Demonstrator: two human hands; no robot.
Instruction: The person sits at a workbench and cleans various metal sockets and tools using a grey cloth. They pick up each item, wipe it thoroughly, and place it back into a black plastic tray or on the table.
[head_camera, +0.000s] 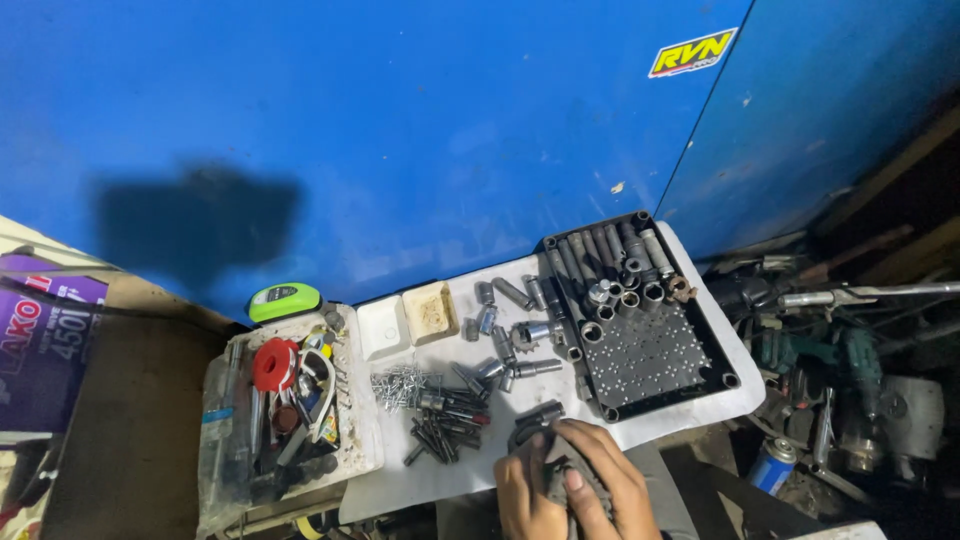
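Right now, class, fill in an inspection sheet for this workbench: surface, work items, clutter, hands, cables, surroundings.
Surface: white board, crowded with small parts.
Work items: dark rag gripped in both hands; black socket tray, upper rows filled, lower pegs bare.
Clutter: loose sockets, bits, pile of screws, two small boxes, white tray of hand tools, green tape measure.
Hands: left hand and right hand, fingers closed on the rag.
Cables: nothing seen.
Surroundings: blue panel behind; power tools and spray can at right.
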